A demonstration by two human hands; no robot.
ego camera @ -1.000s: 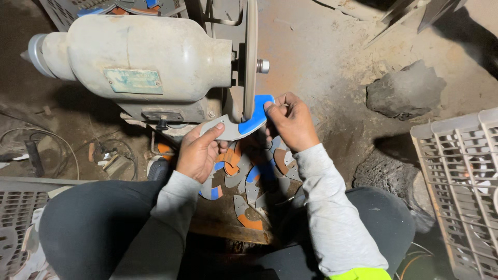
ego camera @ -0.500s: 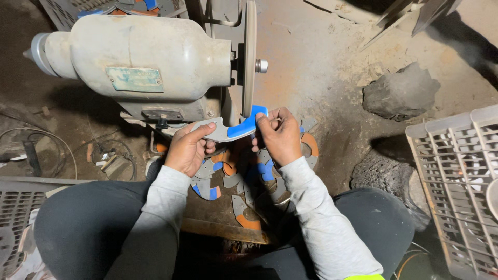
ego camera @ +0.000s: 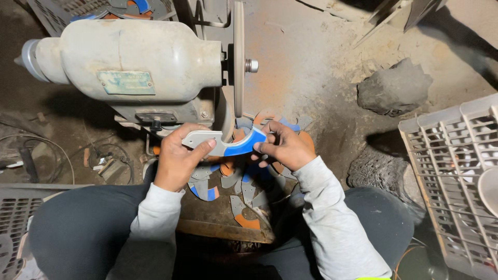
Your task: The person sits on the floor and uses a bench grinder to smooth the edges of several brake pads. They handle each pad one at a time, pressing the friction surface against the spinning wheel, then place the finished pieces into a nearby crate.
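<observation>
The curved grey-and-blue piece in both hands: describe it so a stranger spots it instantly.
Find the big cream bench grinder and its thin disc. Just below the disc, the left hand and right hand hold the curved piece. Unlike the similar pieces lying below, it is lifted up.

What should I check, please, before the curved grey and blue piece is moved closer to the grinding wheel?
1. Both hands grip the curved piece: ok, left hand on the grey end, right hand on the blue end.
2. Fingers away from the grinding wheel: ok, they are below it.
3. Wheel spinning: cannot tell.
4. Gloves worn: not ok, hands are bare.
5. Space under the wheel free: not ok, cut pieces are piled there.
</observation>
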